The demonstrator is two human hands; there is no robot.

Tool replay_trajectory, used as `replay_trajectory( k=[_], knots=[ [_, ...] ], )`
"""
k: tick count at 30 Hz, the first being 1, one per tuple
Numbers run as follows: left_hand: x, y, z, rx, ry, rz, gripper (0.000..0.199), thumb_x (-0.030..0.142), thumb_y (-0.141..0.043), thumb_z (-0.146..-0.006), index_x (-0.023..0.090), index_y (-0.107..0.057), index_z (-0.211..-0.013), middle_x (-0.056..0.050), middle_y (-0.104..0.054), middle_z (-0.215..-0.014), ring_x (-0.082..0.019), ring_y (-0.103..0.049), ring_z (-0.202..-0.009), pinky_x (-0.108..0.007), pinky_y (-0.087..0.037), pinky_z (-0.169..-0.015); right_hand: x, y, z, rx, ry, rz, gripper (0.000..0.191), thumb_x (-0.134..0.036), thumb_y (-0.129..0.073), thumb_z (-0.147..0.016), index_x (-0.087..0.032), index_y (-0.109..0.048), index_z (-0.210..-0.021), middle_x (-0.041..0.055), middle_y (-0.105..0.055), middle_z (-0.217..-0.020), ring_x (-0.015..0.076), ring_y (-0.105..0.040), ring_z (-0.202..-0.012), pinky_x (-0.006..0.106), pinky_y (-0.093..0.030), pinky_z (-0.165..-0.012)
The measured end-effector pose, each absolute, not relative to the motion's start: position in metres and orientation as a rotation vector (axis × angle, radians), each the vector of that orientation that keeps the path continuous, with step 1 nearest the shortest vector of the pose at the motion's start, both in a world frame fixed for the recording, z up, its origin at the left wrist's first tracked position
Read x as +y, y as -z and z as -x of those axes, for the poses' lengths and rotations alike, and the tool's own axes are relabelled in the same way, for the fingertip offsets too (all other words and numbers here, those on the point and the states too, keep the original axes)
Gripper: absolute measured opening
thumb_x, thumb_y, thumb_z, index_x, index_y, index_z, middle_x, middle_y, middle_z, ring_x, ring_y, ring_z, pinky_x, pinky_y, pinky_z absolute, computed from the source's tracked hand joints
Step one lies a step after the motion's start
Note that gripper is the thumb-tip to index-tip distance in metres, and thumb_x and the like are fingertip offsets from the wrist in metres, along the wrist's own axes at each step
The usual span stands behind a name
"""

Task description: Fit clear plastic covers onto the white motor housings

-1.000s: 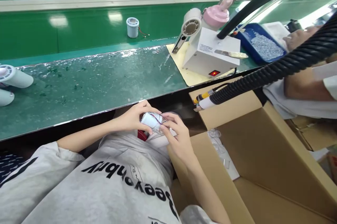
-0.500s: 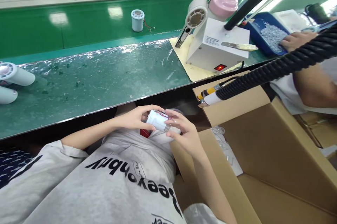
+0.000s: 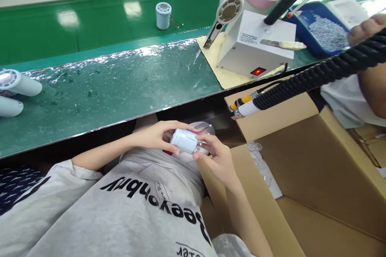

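Observation:
Above my lap, both hands hold a pale blue cylindrical fan motor housing (image 3: 184, 140), lying on its side. My left hand (image 3: 161, 136) wraps its left end with thumb and fingers. Fingers of my right hand (image 3: 214, 153) grip the right end, where a clear or metallic part shows, too small to make out. Thin red and dark wires (image 3: 204, 130) stick out past the top of the housing toward the right. A similar upright housing (image 3: 163, 16) with wires stands on the green conveyor.
At the bench's right sit a white box device (image 3: 256, 40) with a lit red switch, a handheld fan (image 3: 227, 9) and a blue tray (image 3: 321, 25) of small parts. A black corrugated hose (image 3: 319, 72) hangs over an open cardboard box (image 3: 325, 176). A co-worker's hand (image 3: 366, 28) is at the right.
The housing has turned slightly and its wires now stand out clear of my right fingers. The view has shifted a little. The co-worker's hand has moved right, off the tray's parts.

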State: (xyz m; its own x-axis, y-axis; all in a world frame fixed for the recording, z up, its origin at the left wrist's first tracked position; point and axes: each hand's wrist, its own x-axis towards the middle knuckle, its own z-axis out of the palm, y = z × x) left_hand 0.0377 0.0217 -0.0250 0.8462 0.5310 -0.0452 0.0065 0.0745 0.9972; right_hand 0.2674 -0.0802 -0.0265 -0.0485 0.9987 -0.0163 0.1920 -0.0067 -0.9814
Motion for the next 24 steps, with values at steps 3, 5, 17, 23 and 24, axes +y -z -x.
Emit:
replay_trajectory(
  k=[3, 5, 17, 23, 24],
  knots=[
    [0.020, 0.023, -0.036, 0.446, -0.419, -1.529, 0.069, 0.033, -0.089, -0.074, 0.031, -0.065, -0.139, -0.012, -0.062, -0.144, -0.031, -0.061, -0.129, -0.038, -0.056, -0.096, -0.082, 0.024, -0.267, -1.324, -1.219, 1.302, 0.042, -0.054, -0.084, -0.080, -0.027, -0.072, -0.110, 0.0078, -0.074, -0.117, 0.0268, -0.074, -0.101, 0.041, -0.065, -0.087],
    [0.020, 0.022, -0.035, 0.430, -0.416, -1.546, 0.069, 0.034, -0.088, -0.075, 0.031, -0.064, -0.139, -0.013, -0.062, -0.145, -0.031, -0.061, -0.130, -0.037, -0.057, -0.095, -0.083, 0.023, -0.267, -1.297, -1.253, 1.286, 0.041, -0.053, -0.083, -0.081, -0.028, -0.071, -0.112, 0.0070, -0.074, -0.116, 0.0257, -0.073, -0.101, 0.039, -0.065, -0.085],
    [0.019, 0.017, -0.036, 0.402, -0.421, -1.597, 0.067, 0.031, -0.087, -0.076, 0.030, -0.064, -0.140, -0.013, -0.062, -0.145, -0.031, -0.060, -0.132, -0.041, -0.056, -0.101, -0.082, 0.017, -0.260, -1.119, -1.391, 1.313, 0.049, -0.068, -0.075, -0.081, -0.027, -0.066, -0.106, 0.0060, -0.071, -0.097, 0.0228, -0.070, -0.085, 0.033, -0.061, -0.068],
    [0.019, 0.019, -0.035, 0.378, -0.428, -1.630, 0.067, 0.033, -0.085, -0.078, 0.029, -0.062, -0.141, -0.014, -0.060, -0.146, -0.030, -0.059, -0.134, -0.040, -0.056, -0.103, -0.079, 0.020, -0.256, -0.954, -1.520, 1.299, 0.053, -0.073, -0.075, -0.078, -0.026, -0.063, -0.099, 0.0006, -0.064, -0.082, 0.0157, -0.062, -0.061, 0.029, -0.060, -0.052],
    [0.019, 0.019, -0.035, 0.377, -0.425, -1.637, 0.067, 0.033, -0.085, -0.078, 0.029, -0.062, -0.141, -0.014, -0.060, -0.146, -0.030, -0.059, -0.134, -0.040, -0.055, -0.103, -0.079, 0.020, -0.255, -0.903, -1.552, 1.299, 0.054, -0.073, -0.076, -0.077, -0.025, -0.063, -0.097, -0.0003, -0.063, -0.080, 0.0152, -0.063, -0.059, 0.029, -0.060, -0.050]
  ],
)
